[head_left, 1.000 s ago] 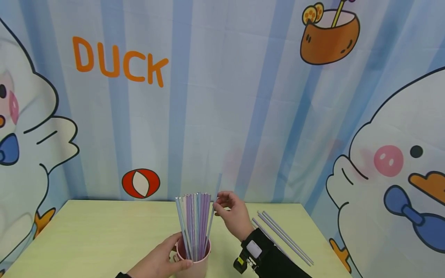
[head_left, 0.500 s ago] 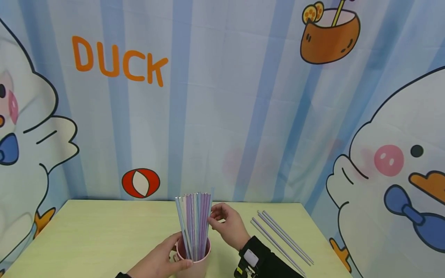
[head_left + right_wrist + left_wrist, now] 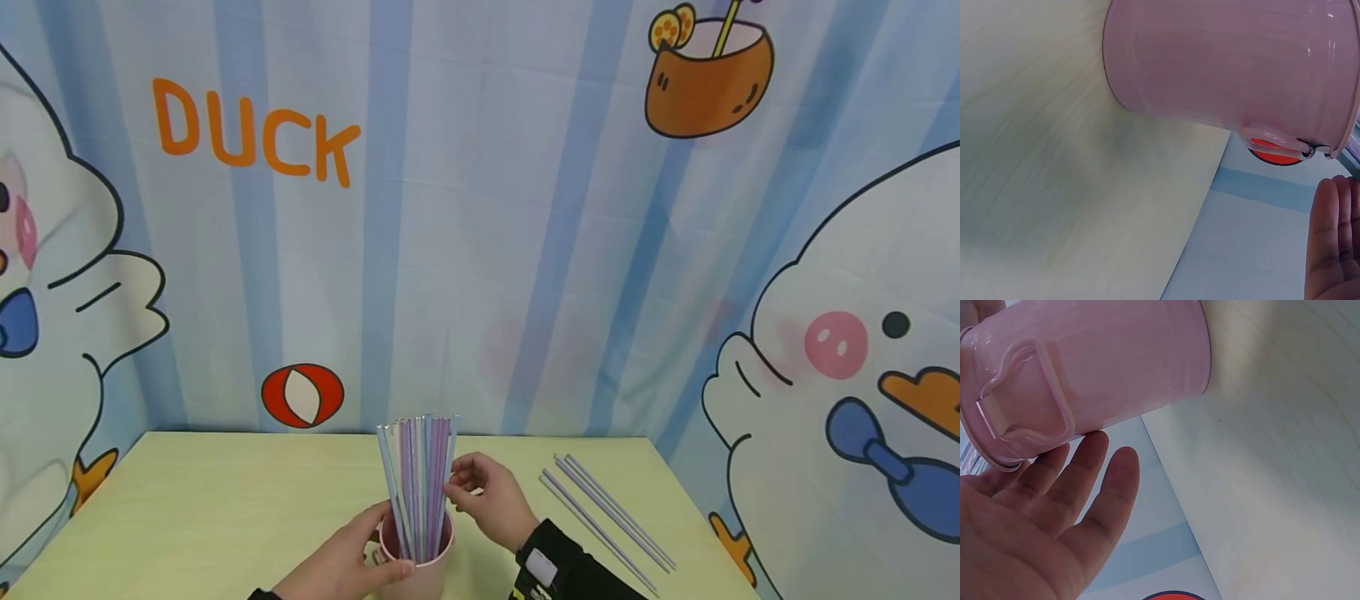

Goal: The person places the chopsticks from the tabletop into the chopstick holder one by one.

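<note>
A pink pail (image 3: 422,582) with small side handles stands on the table, holding a bundle of blue, purple and clear straws (image 3: 420,483). My left hand (image 3: 348,550) grips the pail at its rim, thumb in front. In the left wrist view, the handle (image 3: 1057,394) faces the camera and several fingers reach along the pail's side. My right hand (image 3: 491,500) pinches a light blue straw (image 3: 452,442) at the bundle's right edge; its lower end is inside the pail. In the right wrist view, that hand's fingers (image 3: 1325,231) show beside the rim, their grip cut off by the frame.
Several loose purple-grey straws (image 3: 618,512) lie slanting on the pale yellow table (image 3: 225,500), right of my right hand. Behind the table's back edge hangs a blue striped curtain (image 3: 450,250) printed with cartoon ducks.
My right hand has moved left and down, bringing the light blue straw from above the pail's right side down among the others. The left hand keeps its hold on the pail.
</note>
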{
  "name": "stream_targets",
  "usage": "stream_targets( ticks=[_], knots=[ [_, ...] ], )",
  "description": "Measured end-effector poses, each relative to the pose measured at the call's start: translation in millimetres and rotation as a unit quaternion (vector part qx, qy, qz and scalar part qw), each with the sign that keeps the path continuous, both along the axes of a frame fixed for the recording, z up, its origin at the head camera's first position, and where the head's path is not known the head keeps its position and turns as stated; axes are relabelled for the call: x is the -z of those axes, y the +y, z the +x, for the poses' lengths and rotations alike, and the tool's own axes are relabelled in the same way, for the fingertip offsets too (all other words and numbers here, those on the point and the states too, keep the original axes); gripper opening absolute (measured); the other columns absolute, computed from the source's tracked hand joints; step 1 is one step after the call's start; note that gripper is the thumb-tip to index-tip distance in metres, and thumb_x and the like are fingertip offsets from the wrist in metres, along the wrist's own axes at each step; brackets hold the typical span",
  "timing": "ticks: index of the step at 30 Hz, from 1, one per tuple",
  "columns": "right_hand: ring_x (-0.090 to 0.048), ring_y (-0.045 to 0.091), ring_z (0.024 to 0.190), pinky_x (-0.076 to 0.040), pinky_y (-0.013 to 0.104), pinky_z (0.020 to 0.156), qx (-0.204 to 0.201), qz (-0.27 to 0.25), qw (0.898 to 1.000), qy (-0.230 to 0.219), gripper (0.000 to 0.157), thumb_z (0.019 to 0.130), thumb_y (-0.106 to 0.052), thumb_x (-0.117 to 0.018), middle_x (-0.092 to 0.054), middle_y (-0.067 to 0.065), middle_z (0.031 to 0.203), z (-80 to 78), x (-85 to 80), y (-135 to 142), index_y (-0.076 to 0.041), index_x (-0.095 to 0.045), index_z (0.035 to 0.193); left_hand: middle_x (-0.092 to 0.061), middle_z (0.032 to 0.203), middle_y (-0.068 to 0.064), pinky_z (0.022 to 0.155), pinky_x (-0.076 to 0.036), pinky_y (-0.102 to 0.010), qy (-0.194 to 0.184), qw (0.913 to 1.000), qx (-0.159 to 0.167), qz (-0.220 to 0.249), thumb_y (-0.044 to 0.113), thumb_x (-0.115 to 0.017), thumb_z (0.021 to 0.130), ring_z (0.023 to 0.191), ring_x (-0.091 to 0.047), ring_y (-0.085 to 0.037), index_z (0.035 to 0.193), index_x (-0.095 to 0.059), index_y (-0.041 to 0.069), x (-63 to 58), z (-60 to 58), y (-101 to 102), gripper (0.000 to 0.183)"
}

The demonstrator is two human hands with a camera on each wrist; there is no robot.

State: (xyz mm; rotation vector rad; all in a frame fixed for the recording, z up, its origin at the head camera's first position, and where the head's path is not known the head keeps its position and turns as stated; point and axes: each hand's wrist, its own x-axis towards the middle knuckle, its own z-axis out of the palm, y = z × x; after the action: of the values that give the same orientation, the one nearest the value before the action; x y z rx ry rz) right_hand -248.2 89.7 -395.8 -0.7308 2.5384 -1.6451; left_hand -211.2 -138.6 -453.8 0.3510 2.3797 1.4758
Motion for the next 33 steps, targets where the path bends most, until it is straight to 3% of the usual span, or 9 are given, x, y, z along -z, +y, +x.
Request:
stream_targets(
  ticks=[6, 11, 18, 25, 33],
  knots=[
    [-0.062, 0.028, 0.078, -0.054, 0.025, 0.064, -0.003, 0.004, 1.0, -0.004, 0.021, 0.089, -0.007, -0.065, -0.064, 0.016, 0.089, -1.1, 6.4, 0.6, 0.001, -0.058, 0.107, -0.046, 0.137, -0.014, 0.091, -0.043, -0.066, 0.003, 1.0, 0.001, 0.0, 0.051, -0.07, 0.079, 0.111, -0.048, -0.029, 0.148, -0.028, 0.014, 0.0, 0.3, -1.2, 0.089],
    [-0.062, 0.021, 0.076, -0.055, 0.026, 0.064, -0.005, 0.012, 1.0, 0.002, 0.021, 0.089, -0.013, -0.066, -0.064, 0.01, 0.088, -17.6, 31.2, 10.4, -0.005, -0.06, 0.109, -0.043, 0.14, -0.015, 0.093, -0.04, -0.068, 0.007, 1.0, 0.004, 0.002, 0.052, -0.07, 0.079, 0.115, -0.046, -0.031, 0.148, -0.028, 0.014, -0.2, 2.0, -0.8, 0.089],
    [-0.06, 0.011, 0.08, -0.054, 0.033, 0.072, 0.021, 0.08, 0.995, 0.06, 0.019, 0.09, -0.02, -0.066, -0.064, 0.001, 0.088, -34.8, 52.0, 37.6, -0.013, -0.061, 0.107, -0.044, 0.14, -0.015, 0.092, -0.041, -0.068, -0.001, 0.9999, -0.009, -0.014, 0.054, -0.071, 0.077, 0.115, -0.046, -0.032, 0.147, -0.029, 0.015, -1.7, 1.6, 1.2, 0.091],
    [-0.056, 0.008, 0.076, -0.052, 0.033, 0.07, 0.061, 0.175, 0.978, 0.092, 0.017, 0.089, -0.014, -0.066, -0.062, -0.001, 0.085, -47.0, 65.6, 74.8, -0.009, -0.063, 0.105, -0.043, 0.14, -0.014, 0.093, -0.04, -0.068, 0.009, 0.9999, 0.001, -0.01, 0.052, -0.071, 0.079, 0.115, -0.045, -0.031, 0.147, -0.029, 0.014, -0.8, 2.2, -0.1, 0.088],
    [-0.054, 0.011, 0.073, -0.048, 0.032, 0.065, 0.128, 0.288, 0.941, 0.128, 0.017, 0.084, -0.009, -0.068, -0.063, 0.0, 0.085, -60.4, 82.5, 113.5, -0.006, -0.067, 0.101, -0.042, 0.142, -0.014, 0.093, -0.039, -0.069, -0.002, 0.9999, -0.008, -0.013, 0.053, -0.071, 0.077, 0.117, -0.044, -0.032, 0.147, -0.029, 0.016, -1.1, 1.7, 0.3, 0.09]
  ],
)
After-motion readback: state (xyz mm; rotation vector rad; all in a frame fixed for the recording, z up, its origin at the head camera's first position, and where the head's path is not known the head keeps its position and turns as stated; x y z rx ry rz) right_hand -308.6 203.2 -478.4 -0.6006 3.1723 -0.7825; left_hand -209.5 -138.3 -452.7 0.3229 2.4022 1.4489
